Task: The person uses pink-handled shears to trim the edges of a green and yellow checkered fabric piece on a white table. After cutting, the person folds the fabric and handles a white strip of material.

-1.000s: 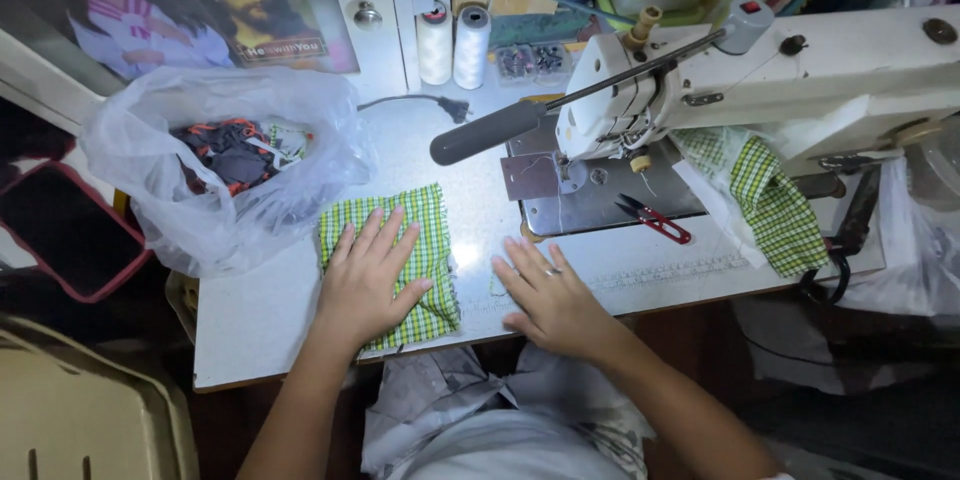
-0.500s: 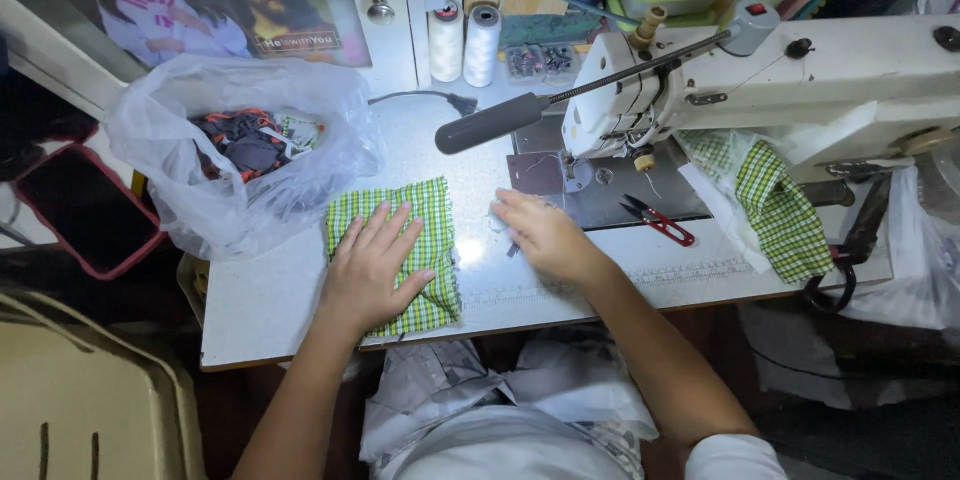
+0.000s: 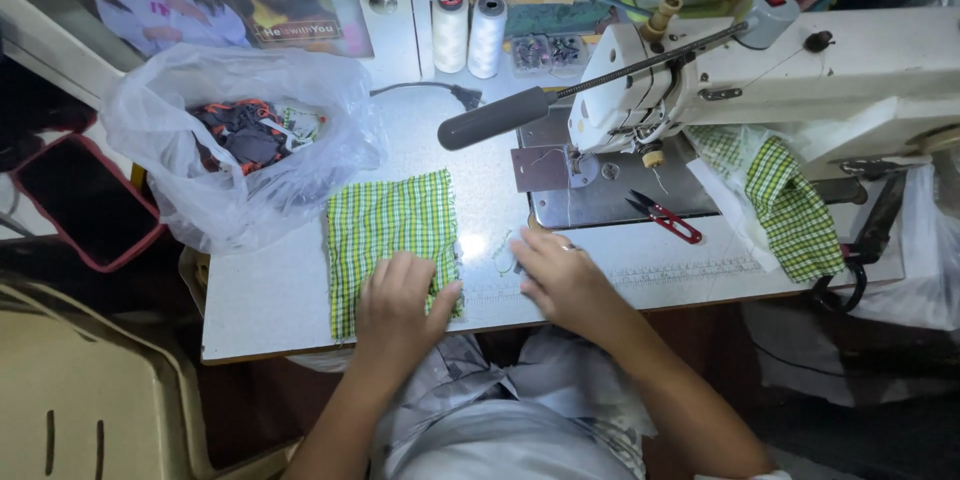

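Nearest us, our left hand lies flat with fingers released and spread on the near end of the green checked cloth, which rests on the white bench, while our right hand lies beside it, fingers loose on the bench and grasping nothing. Farther off, a clear plastic bag holds dark fabric scraps, red-handled snips lie on the sewing machine bed, and 2 thread spools stand at the back.

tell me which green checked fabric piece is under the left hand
The flat green checked fabric piece beside the clear plastic bag; the left hand presses its near edge. The other checked piece hangs under the sewing machine, untouched.
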